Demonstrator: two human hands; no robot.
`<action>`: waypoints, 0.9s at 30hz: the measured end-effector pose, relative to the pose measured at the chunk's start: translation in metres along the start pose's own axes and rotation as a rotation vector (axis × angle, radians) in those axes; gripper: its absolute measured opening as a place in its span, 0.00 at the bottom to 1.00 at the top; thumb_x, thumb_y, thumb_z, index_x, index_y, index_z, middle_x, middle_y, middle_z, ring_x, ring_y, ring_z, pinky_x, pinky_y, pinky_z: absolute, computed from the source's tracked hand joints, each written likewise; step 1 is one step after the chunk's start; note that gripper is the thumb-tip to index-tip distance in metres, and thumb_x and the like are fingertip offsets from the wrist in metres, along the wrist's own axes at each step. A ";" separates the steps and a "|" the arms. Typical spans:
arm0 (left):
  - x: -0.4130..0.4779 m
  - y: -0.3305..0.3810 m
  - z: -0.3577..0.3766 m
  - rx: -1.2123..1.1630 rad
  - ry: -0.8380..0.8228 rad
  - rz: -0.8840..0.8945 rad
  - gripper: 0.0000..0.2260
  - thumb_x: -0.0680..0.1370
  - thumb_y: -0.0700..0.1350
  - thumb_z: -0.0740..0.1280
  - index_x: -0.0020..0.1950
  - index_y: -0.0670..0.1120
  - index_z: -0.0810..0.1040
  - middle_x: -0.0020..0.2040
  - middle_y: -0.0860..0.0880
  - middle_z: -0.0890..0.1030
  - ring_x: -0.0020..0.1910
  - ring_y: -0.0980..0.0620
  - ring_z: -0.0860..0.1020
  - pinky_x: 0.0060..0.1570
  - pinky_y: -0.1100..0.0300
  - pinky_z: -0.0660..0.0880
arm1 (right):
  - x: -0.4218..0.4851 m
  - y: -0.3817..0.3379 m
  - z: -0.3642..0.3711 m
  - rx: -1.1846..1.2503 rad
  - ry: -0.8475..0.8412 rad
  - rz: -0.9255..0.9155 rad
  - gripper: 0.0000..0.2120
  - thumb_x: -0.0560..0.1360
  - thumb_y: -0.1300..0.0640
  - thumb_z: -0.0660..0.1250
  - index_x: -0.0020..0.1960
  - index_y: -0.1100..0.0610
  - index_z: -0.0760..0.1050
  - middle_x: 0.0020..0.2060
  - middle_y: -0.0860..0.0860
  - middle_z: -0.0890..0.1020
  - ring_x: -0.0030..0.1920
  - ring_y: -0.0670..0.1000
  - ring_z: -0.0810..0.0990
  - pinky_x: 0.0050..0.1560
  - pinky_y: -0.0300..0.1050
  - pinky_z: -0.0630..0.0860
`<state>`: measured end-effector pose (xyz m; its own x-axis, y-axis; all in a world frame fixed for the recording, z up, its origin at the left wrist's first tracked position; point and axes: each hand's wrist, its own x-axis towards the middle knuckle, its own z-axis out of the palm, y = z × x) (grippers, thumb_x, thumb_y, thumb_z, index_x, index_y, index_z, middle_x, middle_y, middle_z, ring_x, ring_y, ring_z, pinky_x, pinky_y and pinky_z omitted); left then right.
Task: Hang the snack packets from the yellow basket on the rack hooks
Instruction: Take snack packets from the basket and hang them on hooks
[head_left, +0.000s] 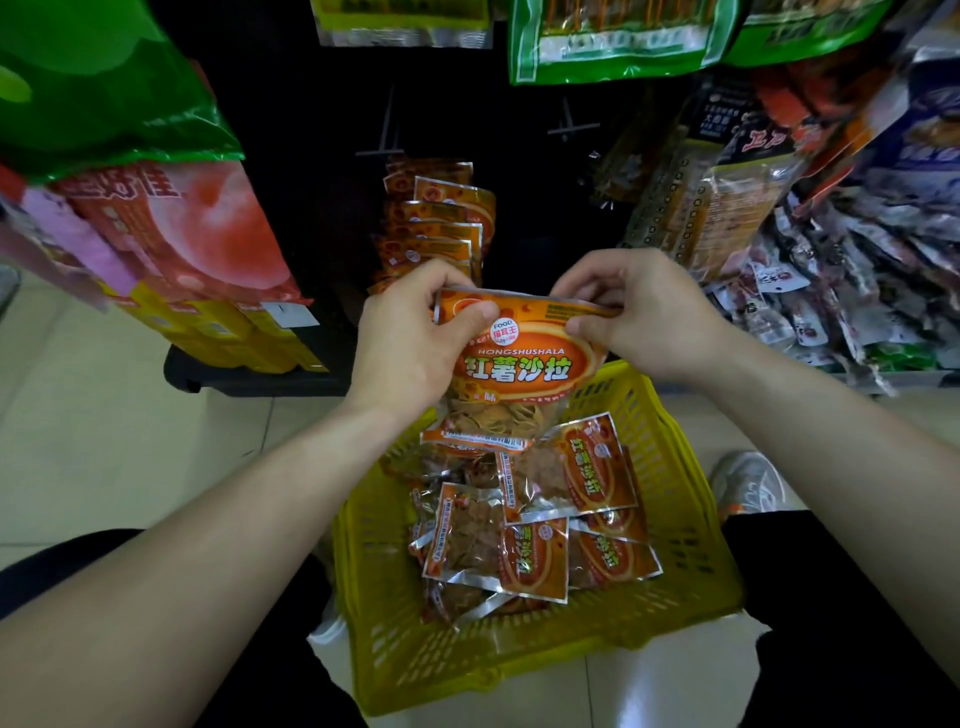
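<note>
An orange snack packet (519, 364) is held upright above the yellow basket (691, 561). My left hand (410, 338) pinches its top left corner and my right hand (639, 312) pinches its top right corner. Several more orange packets (545, 530) lie loose in the basket on the floor. Just beyond my hands, a row of the same orange packets (441, 223) hangs on a hook of the dark rack. Two bare rack hooks (384, 135) (571, 122) stick out above that row.
Large green and pink snack bags (130, 156) hang at the left. Green packets (613, 41) hang overhead. Many mixed packets (831, 234) crowd the right side. A grey shoe (748, 483) stands right of the basket on the tiled floor.
</note>
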<state>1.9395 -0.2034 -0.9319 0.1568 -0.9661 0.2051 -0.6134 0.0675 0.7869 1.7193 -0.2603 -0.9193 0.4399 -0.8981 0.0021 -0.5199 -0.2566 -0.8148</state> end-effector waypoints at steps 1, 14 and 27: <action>0.000 0.000 0.001 0.008 -0.006 -0.018 0.07 0.75 0.55 0.73 0.45 0.58 0.75 0.44 0.59 0.82 0.45 0.63 0.81 0.39 0.67 0.78 | -0.001 0.000 0.000 -0.001 -0.014 -0.006 0.12 0.72 0.66 0.73 0.49 0.51 0.81 0.40 0.47 0.83 0.42 0.45 0.83 0.46 0.54 0.82; 0.001 -0.003 0.003 -0.007 -0.071 -0.069 0.05 0.80 0.54 0.68 0.50 0.54 0.79 0.44 0.58 0.83 0.46 0.59 0.82 0.46 0.50 0.82 | 0.003 0.002 0.001 -0.064 -0.013 -0.034 0.03 0.75 0.58 0.72 0.46 0.50 0.83 0.36 0.45 0.83 0.39 0.44 0.83 0.47 0.54 0.81; 0.004 -0.005 0.001 -0.038 -0.059 -0.116 0.10 0.77 0.54 0.71 0.47 0.48 0.80 0.41 0.54 0.85 0.41 0.60 0.83 0.43 0.50 0.82 | 0.004 0.001 0.003 -0.049 -0.049 -0.030 0.06 0.76 0.60 0.70 0.47 0.49 0.82 0.39 0.46 0.83 0.41 0.43 0.83 0.47 0.51 0.82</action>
<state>1.9418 -0.2076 -0.9355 0.1785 -0.9808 0.0781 -0.5640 -0.0369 0.8249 1.7229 -0.2634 -0.9217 0.4910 -0.8711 -0.0032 -0.5408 -0.3019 -0.7851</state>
